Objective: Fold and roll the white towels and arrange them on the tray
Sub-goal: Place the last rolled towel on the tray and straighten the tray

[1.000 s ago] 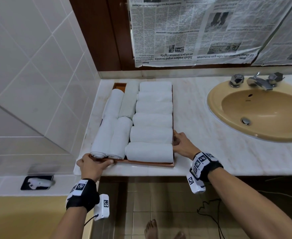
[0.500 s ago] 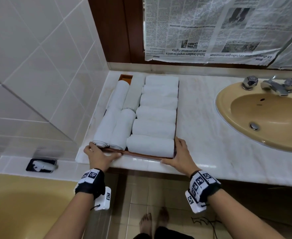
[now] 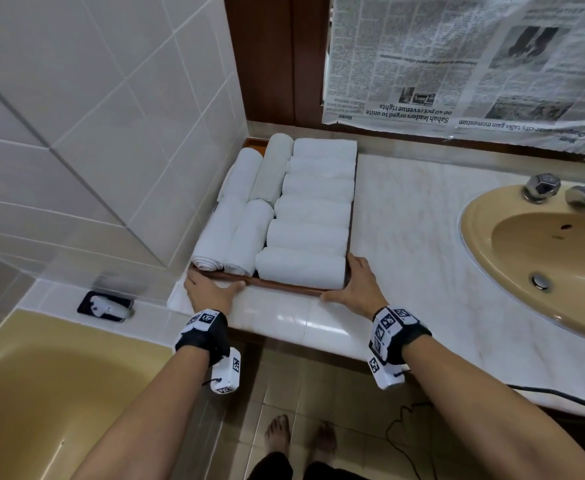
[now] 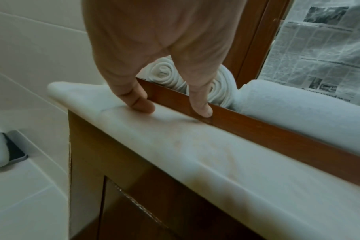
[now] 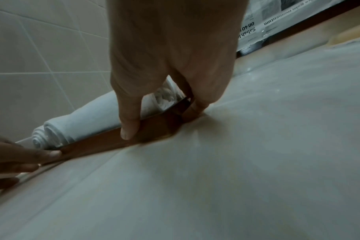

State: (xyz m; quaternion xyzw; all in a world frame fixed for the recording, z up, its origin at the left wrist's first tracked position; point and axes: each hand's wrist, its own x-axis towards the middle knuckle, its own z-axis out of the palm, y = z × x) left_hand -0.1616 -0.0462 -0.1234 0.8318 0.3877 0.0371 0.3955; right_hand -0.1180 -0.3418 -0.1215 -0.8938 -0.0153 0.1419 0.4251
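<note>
The tray [image 3: 286,286] sits at my counter's [image 3: 405,244] left end, long axis running toward the back wall, full of rolled white towels [image 3: 301,268]. My left hand [image 3: 211,292] and right hand [image 3: 360,289], fingers fairly straight, press its near corners.

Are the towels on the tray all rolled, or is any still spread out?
All rolled: the towels lie as tight rolls packed in the tray, spiral ends showing at its near rim.
</note>
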